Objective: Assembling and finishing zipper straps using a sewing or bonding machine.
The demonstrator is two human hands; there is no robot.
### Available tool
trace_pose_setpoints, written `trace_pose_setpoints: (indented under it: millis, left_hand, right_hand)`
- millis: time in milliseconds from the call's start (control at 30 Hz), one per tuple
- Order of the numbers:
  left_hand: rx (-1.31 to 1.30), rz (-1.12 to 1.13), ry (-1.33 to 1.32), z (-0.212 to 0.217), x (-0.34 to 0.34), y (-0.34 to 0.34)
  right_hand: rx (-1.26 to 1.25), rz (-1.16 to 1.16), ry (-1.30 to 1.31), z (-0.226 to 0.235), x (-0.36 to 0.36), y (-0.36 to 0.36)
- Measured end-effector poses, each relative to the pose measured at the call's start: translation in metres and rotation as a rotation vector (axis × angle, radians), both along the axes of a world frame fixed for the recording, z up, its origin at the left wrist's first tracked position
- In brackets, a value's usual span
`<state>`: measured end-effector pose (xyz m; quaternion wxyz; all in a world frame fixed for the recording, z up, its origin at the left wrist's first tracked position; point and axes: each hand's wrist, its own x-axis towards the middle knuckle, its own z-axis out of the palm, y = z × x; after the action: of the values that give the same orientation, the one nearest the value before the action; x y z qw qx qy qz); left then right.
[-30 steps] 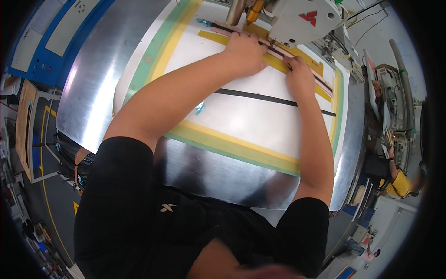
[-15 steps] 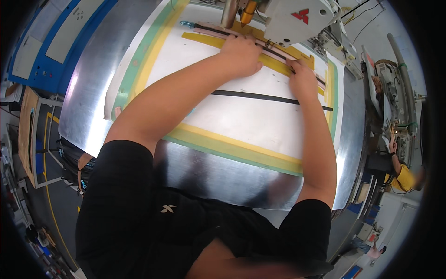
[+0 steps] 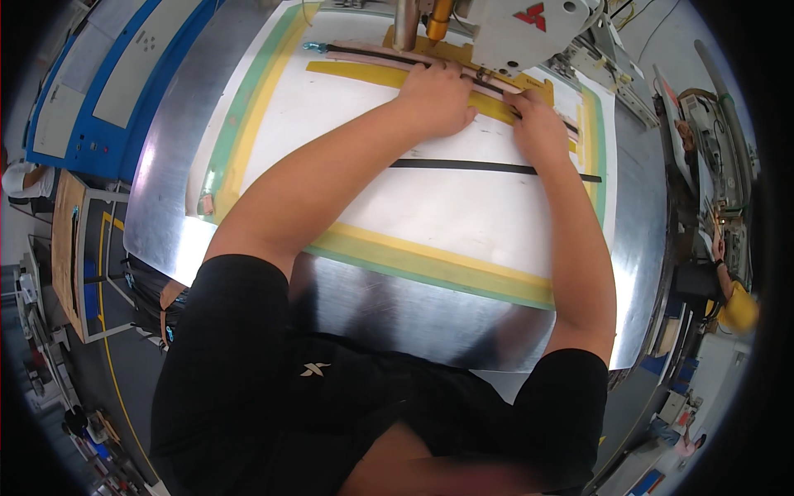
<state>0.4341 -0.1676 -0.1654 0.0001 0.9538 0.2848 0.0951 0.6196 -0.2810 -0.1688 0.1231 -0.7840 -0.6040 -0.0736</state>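
Note:
My left hand (image 3: 437, 97) lies flat, fingers together, on a long pink strip with a dark band (image 3: 364, 54) that runs across the far side of a white board (image 3: 430, 207). To its right, my right hand (image 3: 536, 124) presses the same strip, fingertips just under the white machine head (image 3: 529, 29). The strip lies along a yellow tape line (image 3: 356, 73). A thin black strip (image 3: 463, 166) crosses the board just below both hands. Whether either hand pinches the pink strip or only presses on it is hidden.
The white board has yellow and green tape borders (image 3: 430, 260) and rests on a shiny metal table (image 3: 397, 314). A metal post (image 3: 405, 25) hangs from the machine. A blue machine (image 3: 99, 74) stands at the left. Another person (image 3: 728, 289) works at the right.
Both hands have stayed on the pink strip under the machine head. The view has shifted slightly; the hands' positions on the strip look almost unchanged.

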Motion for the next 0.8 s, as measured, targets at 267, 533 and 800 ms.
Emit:
trace_pose_setpoints:
  millis: [267, 533, 800]
  left_hand:
    - [-0.004, 0.014, -0.03, 0.0, 0.005, -0.009]
    - [-0.048, 0.018, -0.097, -0.009, 0.019, -0.017]
    - [-0.094, 0.012, -0.009, -0.002, 0.027, -0.023]
  right_hand:
    - [-0.04, -0.079, 0.009, 0.002, 0.014, -0.014]
    - [-0.034, -0.044, -0.021, 0.002, 0.016, -0.009]
    - [-0.013, -0.023, -0.021, 0.002, 0.033, -0.022]
